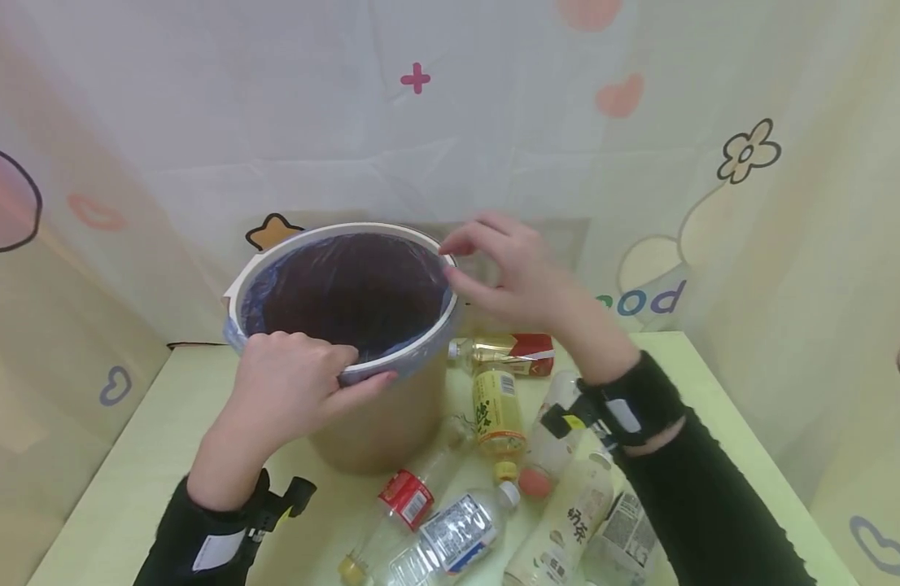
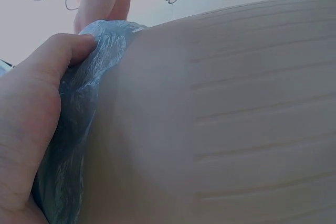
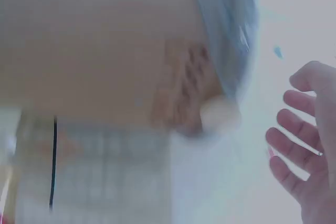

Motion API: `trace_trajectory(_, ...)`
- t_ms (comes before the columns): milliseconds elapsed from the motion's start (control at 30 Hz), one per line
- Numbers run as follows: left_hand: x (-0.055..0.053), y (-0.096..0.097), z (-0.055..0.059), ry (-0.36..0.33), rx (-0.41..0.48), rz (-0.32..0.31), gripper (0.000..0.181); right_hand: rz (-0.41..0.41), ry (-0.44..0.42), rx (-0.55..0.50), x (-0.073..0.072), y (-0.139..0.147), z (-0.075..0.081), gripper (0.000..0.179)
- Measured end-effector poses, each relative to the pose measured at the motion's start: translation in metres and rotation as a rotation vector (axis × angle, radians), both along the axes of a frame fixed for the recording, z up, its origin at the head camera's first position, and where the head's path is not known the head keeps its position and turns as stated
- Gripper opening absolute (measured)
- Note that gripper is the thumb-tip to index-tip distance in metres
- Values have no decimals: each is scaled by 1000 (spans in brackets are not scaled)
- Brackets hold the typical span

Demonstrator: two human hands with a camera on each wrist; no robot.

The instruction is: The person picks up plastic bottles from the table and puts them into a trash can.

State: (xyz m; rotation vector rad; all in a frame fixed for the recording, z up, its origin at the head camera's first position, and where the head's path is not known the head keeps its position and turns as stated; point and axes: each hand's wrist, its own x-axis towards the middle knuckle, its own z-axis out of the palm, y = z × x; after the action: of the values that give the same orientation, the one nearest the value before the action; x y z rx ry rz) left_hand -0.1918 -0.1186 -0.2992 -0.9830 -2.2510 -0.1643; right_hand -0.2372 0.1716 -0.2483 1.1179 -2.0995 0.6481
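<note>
A beige trash bin [image 1: 380,431] stands on the table, lined with a bluish plastic bag [image 1: 435,334] folded over its white rim. My left hand [image 1: 292,382] grips the bin's near rim, fingers over the edge and thumb outside. In the left wrist view, that thumb [image 2: 81,47] presses the bag [image 2: 105,51] against the bin's edge. At the bin's right rim is my right hand [image 1: 512,264], its fingers loosely bent and holding nothing. The right wrist view has this hand [image 3: 310,140] apart from the blurred bin [image 3: 105,51], fingers spread.
Several plastic bottles lie right of and before the bin: a red-labelled bottle [image 1: 408,498], a clear water bottle [image 1: 457,533], a yellow-labelled bottle [image 1: 498,411], a milk tea bottle [image 1: 567,521] and others. A patterned curtain [image 1: 494,130] hangs behind the pale table [image 1: 128,439].
</note>
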Motion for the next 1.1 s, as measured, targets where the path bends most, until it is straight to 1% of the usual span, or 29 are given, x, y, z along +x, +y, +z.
trace_trajectory(33,0,0,0,0,-2,5,60,-19,-8,-7,3,15,-1,20)
trace_trajectory(67,0,0,0,2,-2,9,60,-60,-30,-7,8,31,-3,20)
trace_trajectory(167,1,1,-1,11,-1,15,60,-234,-129,7,21,80,-19,21)
trace_trajectory(233,1,1,-1,16,2,15,60,-351,-192,26,29,111,-34,23)
trace_trajectory(333,1,1,-1,18,3,13,60,-472,-280,44,37,153,-63,26)
trace_trajectory(400,1,0,-1,19,5,12,60,-517,-323,54,43,175,-82,30)
trace_trajectory(500,1,0,-1,18,9,10,60,-582,-422,61,52,201,-109,36)
trace_trajectory(600,0,0,-2,11,11,9,59,-612,-504,39,61,220,-133,43)
trace_trajectory(667,0,0,-2,5,11,10,59,-633,-553,19,67,228,-146,47)
trace_trajectory(733,-1,0,-3,4,11,11,59,-645,-564,8,70,233,-159,50)
trace_trajectory(833,-1,0,-3,7,16,15,59,-650,-554,12,69,235,-174,54)
trace_trajectory(933,-1,0,-3,2,17,21,59,-653,-561,24,69,234,-185,59)
trace_trajectory(1100,0,0,-1,-5,5,26,58,-648,-652,23,74,236,-195,71)
